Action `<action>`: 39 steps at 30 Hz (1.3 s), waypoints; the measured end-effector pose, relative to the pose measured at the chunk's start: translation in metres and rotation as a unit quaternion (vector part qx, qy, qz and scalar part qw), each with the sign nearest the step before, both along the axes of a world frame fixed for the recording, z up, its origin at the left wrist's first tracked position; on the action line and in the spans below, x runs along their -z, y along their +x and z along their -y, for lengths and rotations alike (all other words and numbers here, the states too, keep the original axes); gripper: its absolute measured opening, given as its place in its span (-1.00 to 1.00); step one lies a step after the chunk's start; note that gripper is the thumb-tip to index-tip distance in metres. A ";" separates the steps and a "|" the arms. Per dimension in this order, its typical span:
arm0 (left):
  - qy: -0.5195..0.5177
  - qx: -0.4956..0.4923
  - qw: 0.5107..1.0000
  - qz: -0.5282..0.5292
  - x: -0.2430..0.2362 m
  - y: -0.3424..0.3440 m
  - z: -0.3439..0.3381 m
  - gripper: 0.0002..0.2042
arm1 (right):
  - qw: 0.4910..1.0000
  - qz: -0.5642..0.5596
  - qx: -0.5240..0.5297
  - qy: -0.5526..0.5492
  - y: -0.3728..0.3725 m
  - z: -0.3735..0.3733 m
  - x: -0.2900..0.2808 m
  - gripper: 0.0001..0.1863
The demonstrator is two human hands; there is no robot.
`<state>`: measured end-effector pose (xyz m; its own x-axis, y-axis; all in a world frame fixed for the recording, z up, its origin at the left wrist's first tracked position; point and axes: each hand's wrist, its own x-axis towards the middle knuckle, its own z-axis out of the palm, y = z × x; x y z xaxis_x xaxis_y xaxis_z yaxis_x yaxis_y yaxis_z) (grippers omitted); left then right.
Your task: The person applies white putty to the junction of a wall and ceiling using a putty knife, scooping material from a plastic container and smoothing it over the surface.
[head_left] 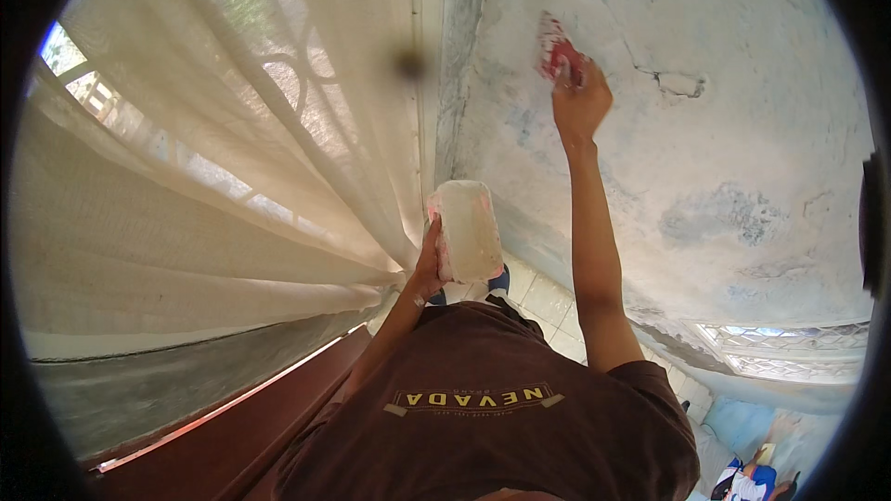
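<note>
My right hand (pixel 583 104) is raised against the pale wall, its fingers closed around a red scraper (pixel 559 48) smeared with white. The scraper's blade end is blurred and lies at the wall. In front of my body, my left hand (pixel 430 262) grips the left side of a whitish rectangular tub (pixel 471 230) with pinkish marks along its edges. Pale material seems to cover the tub's face, though its depth cannot be made out. The wall (pixel 650 158) carries white patches, grey-blue blotches and a crack leading to a chipped spot.
Sheer beige curtains (pixel 186 213) hang over a window on the left, beside the wall corner. Below them is a dark red surface (pixel 241 417). Light floor tiles (pixel 548 301) show near my feet. Another person (pixel 752 478) is at the lower right, near a patterned vent opening (pixel 789 348).
</note>
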<state>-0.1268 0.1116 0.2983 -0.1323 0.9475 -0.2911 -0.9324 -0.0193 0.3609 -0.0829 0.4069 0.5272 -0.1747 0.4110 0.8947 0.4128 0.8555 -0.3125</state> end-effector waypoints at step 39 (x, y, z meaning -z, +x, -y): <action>0.007 -0.055 0.998 -0.011 -0.033 0.002 -0.011 -0.21 | 0.878 0.133 -0.235 -0.395 0.086 0.168 0.078 -0.89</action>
